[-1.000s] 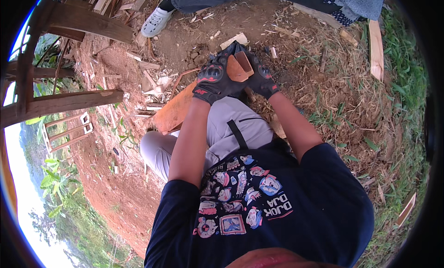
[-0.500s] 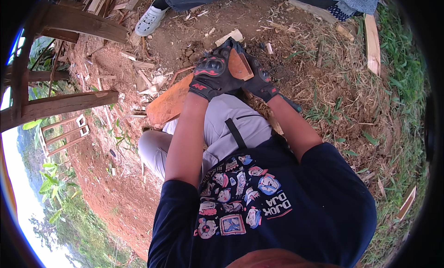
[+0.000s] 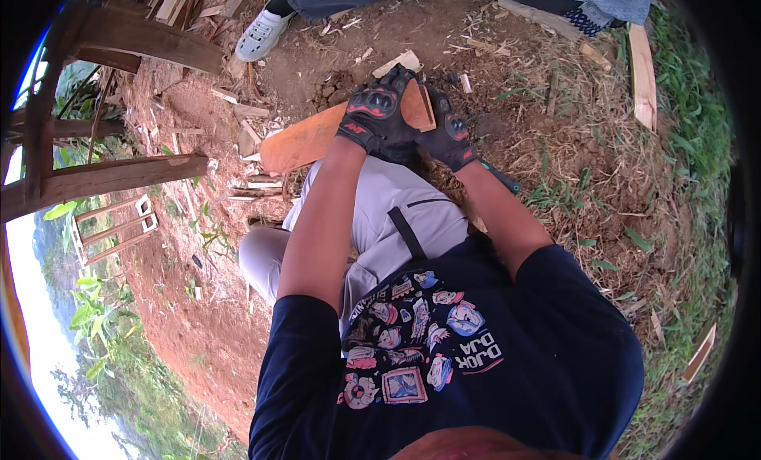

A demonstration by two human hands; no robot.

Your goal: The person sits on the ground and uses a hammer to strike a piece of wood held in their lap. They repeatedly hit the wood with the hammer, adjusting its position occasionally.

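A flat orange-brown wooden board (image 3: 305, 139) lies slantwise beyond my knees, its cut end near my right hand. My left hand (image 3: 377, 115), in a black glove with red trim, is closed over the board near that end. My right hand (image 3: 449, 135), gloved alike, is beside the cut end with its fingers curled; whatever it holds is hidden. Below the right wrist a dark, narrow thing with a teal end (image 3: 510, 182) sticks out, its kind unclear. My grey trousers (image 3: 380, 202) are just behind the board.
Another person's leg with a white clog (image 3: 261, 36) reaches across the far side. Wooden beams (image 3: 119, 174) stand at the left. Wood chips and offcuts (image 3: 400, 62) litter the soil. A pale plank (image 3: 642, 75) lies by the grass at right.
The board has turned, its left end shifting away from me and slightly right. My left hand has moved a little right with it; the right hand has barely shifted.
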